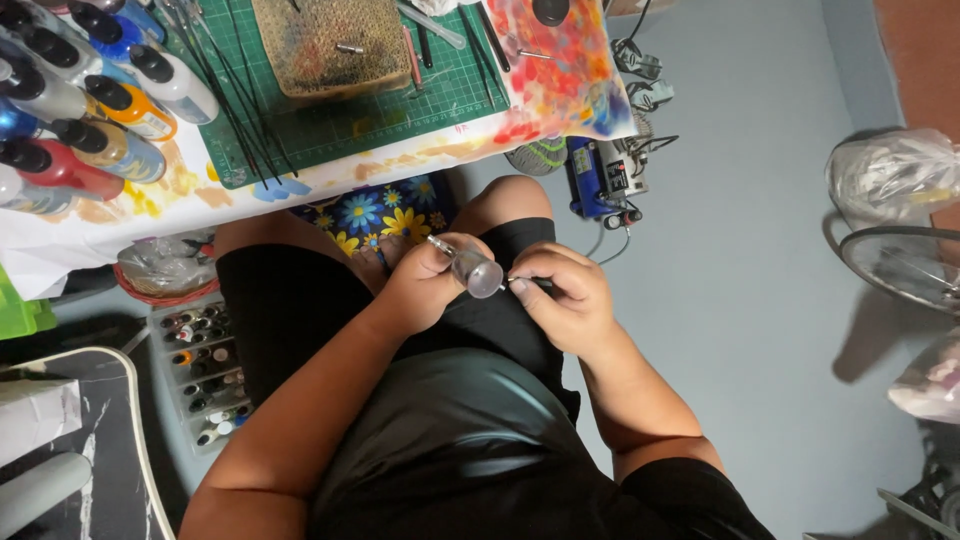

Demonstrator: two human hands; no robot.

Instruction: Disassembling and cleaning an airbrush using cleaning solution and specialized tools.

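Silver airbrush (472, 268) gripped between left hand (420, 285), right hand (562, 300).

Paint-stained table (120, 215) bears green cutting mat (400, 110), paint bottles (90, 110).

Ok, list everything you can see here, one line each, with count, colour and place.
airbrush: one, silver, held over the lap between both hands
paint bottles: about ten, black caps with mixed colours, lying top left on the table
cutting mat: one, green, on the table
woven pad: one, brown, on the mat
paint-stained paper: one, red, orange and blue, right end of the table
compressor: one, blue, on the floor under the table edge
tray of small paints: one, clear, on the floor at left
fan: one, dark wire guard, right edge
left hand: grips the airbrush body
right hand: pinches its rear end
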